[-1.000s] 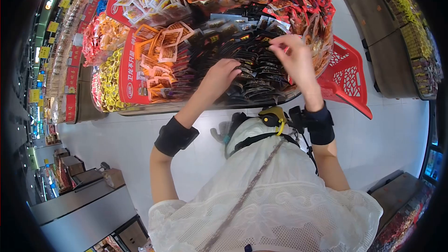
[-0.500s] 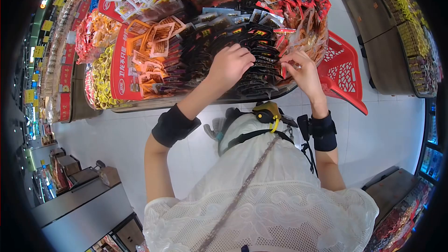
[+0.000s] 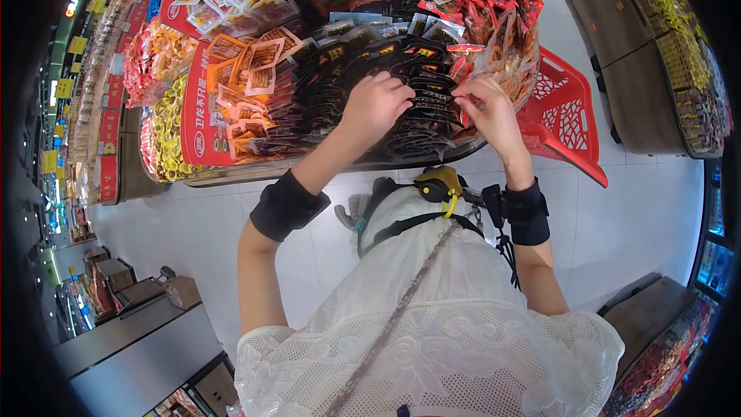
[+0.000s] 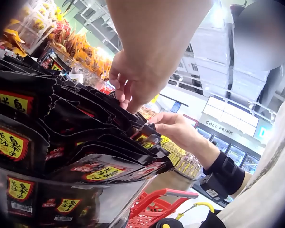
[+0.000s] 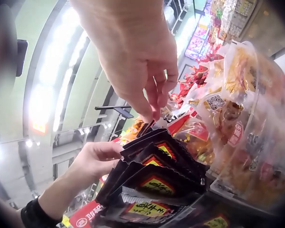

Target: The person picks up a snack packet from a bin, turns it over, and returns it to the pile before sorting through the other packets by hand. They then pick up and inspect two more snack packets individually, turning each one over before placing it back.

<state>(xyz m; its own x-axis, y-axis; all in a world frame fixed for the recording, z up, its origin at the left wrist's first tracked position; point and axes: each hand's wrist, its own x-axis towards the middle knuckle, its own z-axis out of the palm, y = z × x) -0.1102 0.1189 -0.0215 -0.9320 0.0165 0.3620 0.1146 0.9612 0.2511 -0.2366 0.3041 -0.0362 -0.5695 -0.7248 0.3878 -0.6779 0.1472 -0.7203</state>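
Black snack packets with yellow-and-red labels stand upright in tight rows in a clear-walled bin. My left hand is over the middle of these rows, its curled fingers pinching packet tops. To the right, my right hand pinches a packet edge between thumb and fingers at the rows' right end. In the left wrist view, the right hand reaches the packets from the far side. The right wrist view shows the left hand with fingertips at the packets' upper edges.
Orange packets lie left of the black ones, behind a red sign. Clear bags of brown snacks and red packets fill the right side. A red shopping basket is beside the bin. Shelves stand farther right.
My right hand has come down onto the right end of the black rows. The left hand shifted right and forward, then stayed over the packets. A red bit under the right fingertips no longer shows.
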